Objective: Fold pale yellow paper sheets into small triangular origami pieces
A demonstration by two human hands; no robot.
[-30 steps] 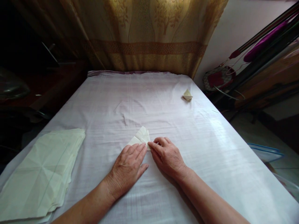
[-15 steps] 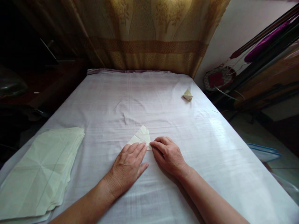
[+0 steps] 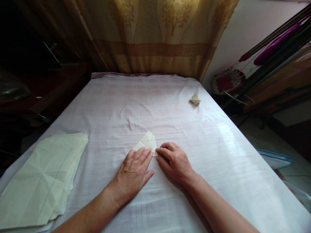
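A pair of bare hands works a small piece of folded white paper (image 3: 148, 139) flat on a cloth-covered counter (image 3: 109, 103), about midway between its left and right edges. The left hand (image 3: 133, 169) lies palm down over the paper's lower left part, fingers extended and side by side, thumb spread away. The right hand (image 3: 175, 161) is curled, index fingertip and thumb at the paper's lower right corner; whether they pinch it cannot be told. A stack of creased paper sheets (image 3: 41, 187) lies along the counter's left edge, well apart from the left hand. Near the far right corner sits a small folded paper shape (image 3: 195, 99). A gold patterned curtain (image 3: 155, 29) hangs behind the far edge; a patterned bag (image 3: 228, 81) is beyond the right edge.
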